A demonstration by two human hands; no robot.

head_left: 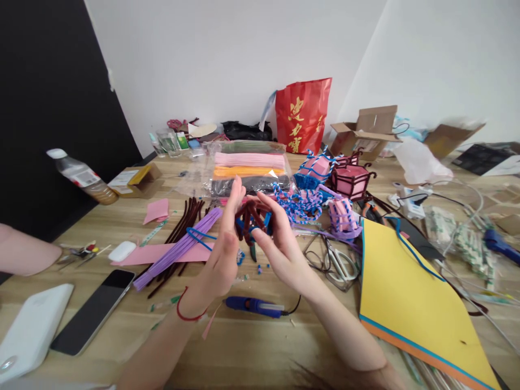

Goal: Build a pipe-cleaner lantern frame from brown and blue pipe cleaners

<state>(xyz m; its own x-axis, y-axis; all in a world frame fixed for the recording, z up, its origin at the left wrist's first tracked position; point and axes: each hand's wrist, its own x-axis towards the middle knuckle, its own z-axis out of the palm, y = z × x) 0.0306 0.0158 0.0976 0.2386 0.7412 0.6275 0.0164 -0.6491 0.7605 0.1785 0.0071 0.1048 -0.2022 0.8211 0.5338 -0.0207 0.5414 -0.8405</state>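
A small domed frame of dark brown pipe cleaners [252, 211], with blue showing inside it, sits between my two hands. My left hand [228, 244] is upright along its left side, fingers stretched out and together. My right hand [280, 244] curls round the right side, its thumb on the near face and its fingers behind. Whether the left palm presses on the frame cannot be made out. Below lies a blue glue gun or similar corded tool [255, 306]. Purple pipe cleaners [179, 249] lie across brown ones [190, 216] and a pink strip [162, 253] on the left.
Finished-looking pink lanterns [352, 181] and blue-white twisted pipe cleaners [298, 205] stand behind right. Scissors [341, 262] lie near yellow sheets [406, 298]. Packed pipe cleaners [249, 170], a red bag [304, 116], a bottle [83, 176], a phone [95, 311] and another person's arm [26, 252] surround.
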